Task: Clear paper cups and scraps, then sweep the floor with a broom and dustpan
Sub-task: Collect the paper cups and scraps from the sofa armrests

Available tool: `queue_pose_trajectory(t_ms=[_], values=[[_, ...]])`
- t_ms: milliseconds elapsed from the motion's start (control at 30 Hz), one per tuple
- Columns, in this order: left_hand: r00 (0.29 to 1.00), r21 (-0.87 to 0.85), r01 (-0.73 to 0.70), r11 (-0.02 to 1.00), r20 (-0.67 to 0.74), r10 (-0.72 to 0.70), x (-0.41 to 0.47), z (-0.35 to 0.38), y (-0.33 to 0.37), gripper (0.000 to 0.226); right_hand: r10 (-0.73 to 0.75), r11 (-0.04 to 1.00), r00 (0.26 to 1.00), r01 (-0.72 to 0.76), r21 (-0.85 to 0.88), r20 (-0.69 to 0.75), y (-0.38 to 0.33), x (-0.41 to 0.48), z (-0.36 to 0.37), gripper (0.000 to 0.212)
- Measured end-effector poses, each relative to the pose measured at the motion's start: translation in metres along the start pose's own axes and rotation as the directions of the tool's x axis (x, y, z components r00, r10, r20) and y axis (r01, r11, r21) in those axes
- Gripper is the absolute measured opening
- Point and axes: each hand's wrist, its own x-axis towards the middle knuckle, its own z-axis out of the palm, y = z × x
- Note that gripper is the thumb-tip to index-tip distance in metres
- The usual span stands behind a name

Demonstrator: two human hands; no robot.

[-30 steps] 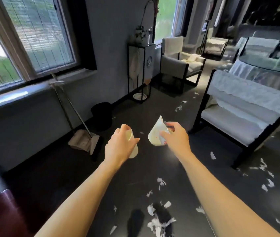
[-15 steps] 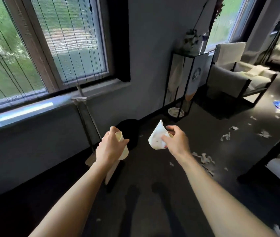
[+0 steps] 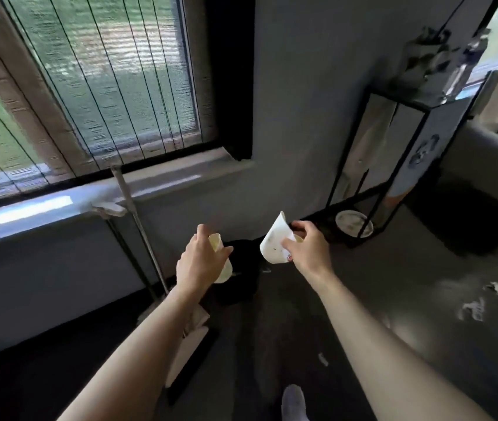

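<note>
Hands: left hand point(image 3: 202, 262) grips a cup point(image 3: 224, 270); right hand point(image 3: 305, 247) pinches a crushed cup point(image 3: 273, 244); held apart.
Bin: dark bin point(image 3: 241, 287) sits just below, between both hands.
Change: a second ago it lay well ahead; the person has walked up.
Meaning: dropping looks next; scraps point(image 3: 472, 308) right of the hands, broom point(image 3: 138, 220) left, await sweeping.

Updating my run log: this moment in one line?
left hand: holds paper cup | right hand: holds crushed cup | black bin: floor ahead
</note>
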Motion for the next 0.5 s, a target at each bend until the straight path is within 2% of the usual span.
queue_pose_trajectory(t_ms=[167,300,500], values=[[0.991,-0.021,0.133,0.991,-0.013,-0.134,0.074,0.052,0.005,0.043,0.043,0.996,0.992,-0.034,-0.079,0.120,0.017,0.114,0.019,0.040],[0.981,-0.040,0.187,0.981,-0.045,-0.189,0.126,0.096,-0.011,0.045,0.090,0.990,0.974,-0.066,-0.122,0.210,0.042,0.184,0.052,0.040],[0.971,-0.040,0.238,0.970,-0.012,-0.239,0.222,0.197,-0.066,0.058,0.183,0.964,0.935,-0.111,-0.241,0.303,0.127,0.277,0.130,0.033]])
